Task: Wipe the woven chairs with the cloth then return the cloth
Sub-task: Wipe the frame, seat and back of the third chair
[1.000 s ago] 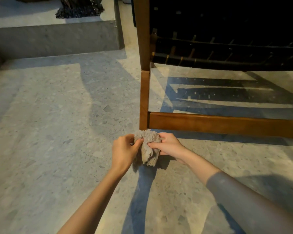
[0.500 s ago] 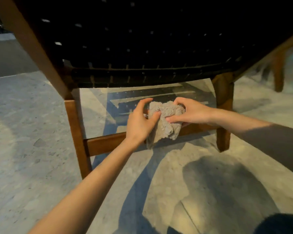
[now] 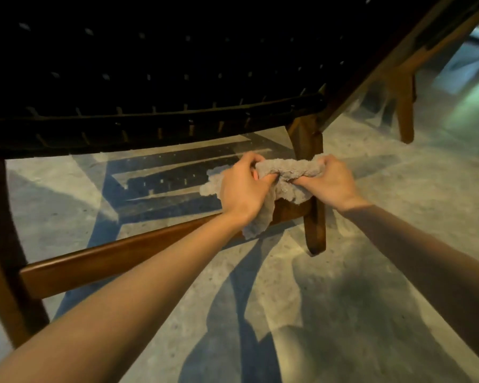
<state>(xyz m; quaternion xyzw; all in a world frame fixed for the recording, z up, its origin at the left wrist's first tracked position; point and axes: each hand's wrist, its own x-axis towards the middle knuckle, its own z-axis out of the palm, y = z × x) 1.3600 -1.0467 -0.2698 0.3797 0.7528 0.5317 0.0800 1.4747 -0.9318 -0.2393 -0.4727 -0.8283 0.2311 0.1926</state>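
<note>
Head view. You hold the grey, fluffy terry cloth (image 3: 286,175) between both hands at the centre of the frame. Your left hand (image 3: 244,186) has its fingers curled over the cloth's left portion, with a ragged flap showing left of the knuckles and a longer tail hanging below the wrist. Your right hand (image 3: 328,183) pinches the right end, fingers closed on the fabric. Between the two grips the cloth is bunched into a rough roll, not spread flat.

The dark woven chair with the brown wooden frame (image 3: 150,78) fills the upper half of the frame, its woven panel tilted overhead. The cloth sits below that weave, in front of the brown wooden rear leg (image 3: 313,194) and above the lower wooden crossbar (image 3: 116,258), which runs from lower left towards centre. Whether the cloth touches the leg cannot be determined. The speckled grey stone floor (image 3: 371,272) lies beneath.

Judgement on risks: a bunched cloth would give poor contact and skip strands of the weave; flatten it before wiping. The hanging tail could snag on the crossbar or drag on the floor and pick up grit. The weave is in deep shadow, so missed patches would be hard for you to spot.
</note>
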